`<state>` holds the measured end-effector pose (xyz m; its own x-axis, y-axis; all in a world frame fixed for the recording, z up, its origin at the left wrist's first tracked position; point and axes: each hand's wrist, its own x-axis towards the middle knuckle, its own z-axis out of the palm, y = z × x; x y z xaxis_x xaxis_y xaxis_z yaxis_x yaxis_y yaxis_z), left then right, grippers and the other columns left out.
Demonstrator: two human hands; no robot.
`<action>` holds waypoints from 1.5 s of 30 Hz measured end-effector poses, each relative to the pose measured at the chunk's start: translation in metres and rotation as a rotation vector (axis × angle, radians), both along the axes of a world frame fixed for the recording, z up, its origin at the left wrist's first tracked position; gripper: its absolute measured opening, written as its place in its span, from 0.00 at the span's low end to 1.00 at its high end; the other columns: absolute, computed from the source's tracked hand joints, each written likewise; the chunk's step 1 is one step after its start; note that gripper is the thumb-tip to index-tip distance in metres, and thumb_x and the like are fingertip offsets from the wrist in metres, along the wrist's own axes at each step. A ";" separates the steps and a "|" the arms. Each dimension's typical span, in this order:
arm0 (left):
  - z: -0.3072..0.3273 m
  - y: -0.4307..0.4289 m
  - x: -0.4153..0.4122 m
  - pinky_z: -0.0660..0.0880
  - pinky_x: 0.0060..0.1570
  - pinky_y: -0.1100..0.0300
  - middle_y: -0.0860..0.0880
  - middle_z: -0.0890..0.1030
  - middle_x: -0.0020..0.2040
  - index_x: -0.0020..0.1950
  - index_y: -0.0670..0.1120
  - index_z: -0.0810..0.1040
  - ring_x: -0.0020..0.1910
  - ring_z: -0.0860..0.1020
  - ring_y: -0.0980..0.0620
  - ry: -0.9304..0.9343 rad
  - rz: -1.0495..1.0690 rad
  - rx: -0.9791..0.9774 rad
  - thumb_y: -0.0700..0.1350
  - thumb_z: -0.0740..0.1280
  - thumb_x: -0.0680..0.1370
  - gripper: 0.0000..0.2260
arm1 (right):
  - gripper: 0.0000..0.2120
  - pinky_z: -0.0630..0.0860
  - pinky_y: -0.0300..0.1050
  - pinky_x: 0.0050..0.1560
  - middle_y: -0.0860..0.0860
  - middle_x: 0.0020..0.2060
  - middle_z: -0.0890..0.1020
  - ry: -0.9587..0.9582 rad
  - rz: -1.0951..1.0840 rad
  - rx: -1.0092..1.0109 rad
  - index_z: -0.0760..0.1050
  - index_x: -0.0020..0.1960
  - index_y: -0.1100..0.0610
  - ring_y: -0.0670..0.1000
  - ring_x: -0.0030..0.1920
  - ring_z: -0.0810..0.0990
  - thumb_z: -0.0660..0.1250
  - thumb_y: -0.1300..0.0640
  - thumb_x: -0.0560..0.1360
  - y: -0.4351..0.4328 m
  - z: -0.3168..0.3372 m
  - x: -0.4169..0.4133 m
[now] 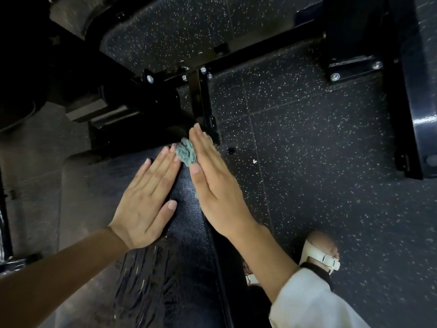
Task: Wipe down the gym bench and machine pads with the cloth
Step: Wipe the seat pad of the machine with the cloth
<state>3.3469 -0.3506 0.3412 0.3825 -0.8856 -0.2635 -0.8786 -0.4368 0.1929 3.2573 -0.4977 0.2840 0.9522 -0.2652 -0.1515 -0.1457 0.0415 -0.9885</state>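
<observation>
Where bench point(189, 233) ends, cloth point(186, 153) pressed under flat right grip point(212, 181).

Black textured bench pad point(186, 233) runs up the middle, kinda cracked at the near end. The left hand point(146, 202) lies flat on it, and a little teal cloth point(186, 155) sits near the far end, pressed under the right hand point(212, 185). Speckled rubber floor point(307, 162) underneath.

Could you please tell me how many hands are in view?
2: the left hand flat on the bench pad, the right hand, straight fingers against the teal cloth at the pad's right edge.
</observation>
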 end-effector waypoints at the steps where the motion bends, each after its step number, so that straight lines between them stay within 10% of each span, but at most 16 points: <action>1: 0.000 0.000 0.000 0.45 0.78 0.52 0.48 0.46 0.82 0.81 0.41 0.47 0.81 0.49 0.46 0.005 0.002 -0.004 0.54 0.44 0.85 0.28 | 0.26 0.52 0.50 0.79 0.46 0.80 0.52 -0.002 0.007 0.005 0.50 0.80 0.54 0.42 0.79 0.47 0.46 0.49 0.84 0.003 0.002 -0.008; 16: 0.001 -0.005 -0.005 0.46 0.78 0.51 0.43 0.50 0.81 0.79 0.36 0.51 0.80 0.50 0.44 0.005 0.034 -0.010 0.54 0.44 0.85 0.28 | 0.27 0.41 0.45 0.79 0.47 0.80 0.52 0.022 0.034 -0.072 0.50 0.81 0.55 0.41 0.79 0.45 0.44 0.49 0.84 0.006 0.005 -0.017; 45: 0.001 -0.004 -0.007 0.47 0.78 0.50 0.42 0.52 0.81 0.79 0.35 0.53 0.80 0.51 0.44 -0.020 0.027 -0.036 0.54 0.45 0.84 0.29 | 0.24 0.53 0.53 0.79 0.46 0.80 0.53 0.006 -0.017 0.031 0.52 0.80 0.55 0.42 0.79 0.49 0.48 0.53 0.86 0.013 0.003 -0.036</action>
<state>3.3399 -0.3544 0.3422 0.4114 -0.8836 -0.2238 -0.8704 -0.4537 0.1911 3.2217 -0.4844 0.2875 0.9467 -0.2762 -0.1656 -0.1506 0.0748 -0.9858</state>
